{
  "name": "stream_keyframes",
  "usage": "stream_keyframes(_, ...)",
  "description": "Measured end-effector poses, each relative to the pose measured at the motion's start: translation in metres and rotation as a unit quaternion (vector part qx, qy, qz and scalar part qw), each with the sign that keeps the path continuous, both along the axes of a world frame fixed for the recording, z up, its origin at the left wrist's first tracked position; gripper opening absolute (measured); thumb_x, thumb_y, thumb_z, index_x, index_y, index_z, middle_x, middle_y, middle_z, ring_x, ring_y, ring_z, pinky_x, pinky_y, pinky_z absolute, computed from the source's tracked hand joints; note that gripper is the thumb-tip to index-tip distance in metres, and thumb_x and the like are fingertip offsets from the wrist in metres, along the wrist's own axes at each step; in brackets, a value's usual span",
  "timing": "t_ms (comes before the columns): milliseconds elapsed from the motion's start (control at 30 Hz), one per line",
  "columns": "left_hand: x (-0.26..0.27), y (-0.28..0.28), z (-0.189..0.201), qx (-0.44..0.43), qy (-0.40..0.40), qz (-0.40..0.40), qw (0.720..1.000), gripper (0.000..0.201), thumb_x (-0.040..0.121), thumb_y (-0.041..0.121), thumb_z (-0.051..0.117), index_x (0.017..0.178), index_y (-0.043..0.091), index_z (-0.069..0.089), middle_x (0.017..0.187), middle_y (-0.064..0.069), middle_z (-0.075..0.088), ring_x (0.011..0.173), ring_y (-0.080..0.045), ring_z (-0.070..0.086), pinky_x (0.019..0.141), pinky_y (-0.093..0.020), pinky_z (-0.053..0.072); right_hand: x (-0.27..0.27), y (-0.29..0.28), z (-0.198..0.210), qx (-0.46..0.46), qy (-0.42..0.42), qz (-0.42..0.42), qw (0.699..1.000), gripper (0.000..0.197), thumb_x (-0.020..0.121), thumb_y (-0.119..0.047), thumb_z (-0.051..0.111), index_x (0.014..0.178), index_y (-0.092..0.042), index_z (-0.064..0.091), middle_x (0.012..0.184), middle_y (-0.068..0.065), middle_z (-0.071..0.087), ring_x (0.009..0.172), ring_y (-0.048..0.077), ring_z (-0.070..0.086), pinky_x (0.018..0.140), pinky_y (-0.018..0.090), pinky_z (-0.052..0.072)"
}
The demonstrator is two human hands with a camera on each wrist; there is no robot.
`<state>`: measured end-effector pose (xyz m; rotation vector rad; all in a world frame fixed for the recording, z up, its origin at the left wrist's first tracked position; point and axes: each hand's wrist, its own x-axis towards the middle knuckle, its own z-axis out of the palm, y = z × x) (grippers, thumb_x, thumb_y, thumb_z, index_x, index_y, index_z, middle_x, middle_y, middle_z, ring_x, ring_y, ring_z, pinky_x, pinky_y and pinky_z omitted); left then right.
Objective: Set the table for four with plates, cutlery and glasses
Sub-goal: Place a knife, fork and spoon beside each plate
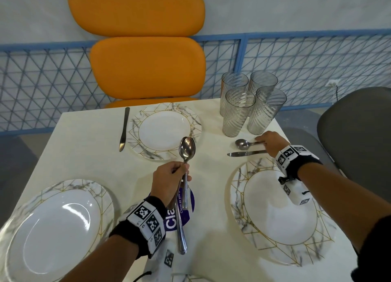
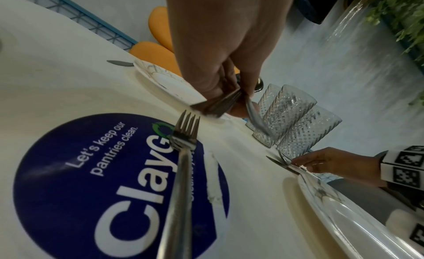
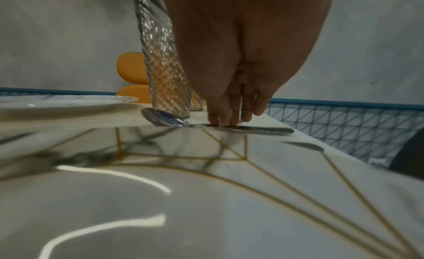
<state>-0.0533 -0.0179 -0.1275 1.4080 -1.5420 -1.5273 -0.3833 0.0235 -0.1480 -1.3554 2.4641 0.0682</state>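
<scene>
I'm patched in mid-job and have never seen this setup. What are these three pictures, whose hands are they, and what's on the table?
No machine here: a person wears three cameras. The head view looks down at the white table; the other two look along each wrist toward the fingers. The left hand grips a bundle of cutlery, spoons on top, a fork's tines showing in its wrist view. The right hand rests straight fingers on the handle of a spoon lying beside a knife. Three marbled plates are fully visible, a fourth only at the bottom edge. Four glasses stand clustered at the far corner.
</scene>
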Motion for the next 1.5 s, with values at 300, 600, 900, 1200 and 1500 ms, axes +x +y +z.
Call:
stream_keyframes(300,0.005,0.0,0.001,-0.008,-0.005,-0.003,1.0,0.016,0.089,0.019,0.061,0.081,0.006,0.066,0.074,-0.006,0.069,0.057,-0.005,0.068,0.053,-0.012,0.052,0.005,0.011,-0.026,0.01,-0.038,-0.011,0.999,0.047,0.097,-0.015,0.031,0.144,-0.015,0.03,0.149,0.017,0.029,0.14,0.029,0.027,0.112,0.046,0.029)
stream_keyframes(600,0.008,0.008,0.004,0.007,0.011,-0.005,1.0,0.013,0.089,0.017,0.062,0.085,0.006,0.067,0.076,-0.009,0.069,0.056,-0.007,0.068,0.056,-0.014,0.054,0.014,0.016,-0.02,-0.021,-0.047,-0.036,0.998,0.043,0.098,-0.015,0.03,0.141,-0.013,0.036,0.141,0.018,0.036,0.129,0.033,0.04,0.106,0.046,0.036)
stream_keyframes(900,0.011,0.012,0.005,0.01,0.008,-0.013,1.0,0.013,0.088,0.017,0.063,0.086,0.005,0.067,0.077,-0.01,0.07,0.06,-0.012,0.07,0.061,-0.02,0.057,0.017,0.019,-0.011,-0.004,-0.023,-0.038,0.999,0.044,0.1,-0.016,0.029,0.143,-0.014,0.031,0.141,0.018,0.035,0.131,0.033,0.038,0.108,0.041,0.032)
stream_keyframes(1200,0.014,0.02,0.01,0.002,-0.013,-0.022,1.0,0.015,0.087,0.019,0.064,0.085,0.006,0.068,0.076,-0.007,0.071,0.059,-0.01,0.069,0.061,-0.017,0.054,0.061,0.03,0.026,-0.144,-0.055,-0.018,0.988,0.039,0.095,-0.009,0.043,0.134,-0.004,0.042,0.132,0.021,0.044,0.124,0.035,0.042,0.103,0.039,0.034)
stream_keyframes(1500,0.031,0.067,0.025,0.071,0.021,-0.049,0.996,0.018,0.09,0.016,0.059,0.086,0.0,0.068,0.068,-0.005,0.067,0.045,-0.003,0.056,0.043,-0.014,0.042,0.23,0.094,0.06,-0.211,-0.372,-0.006,0.904,0.015,0.092,-0.022,0.055,0.093,-0.008,0.06,0.088,0.006,0.06,0.073,0.011,0.051,0.063,0.01,0.039)
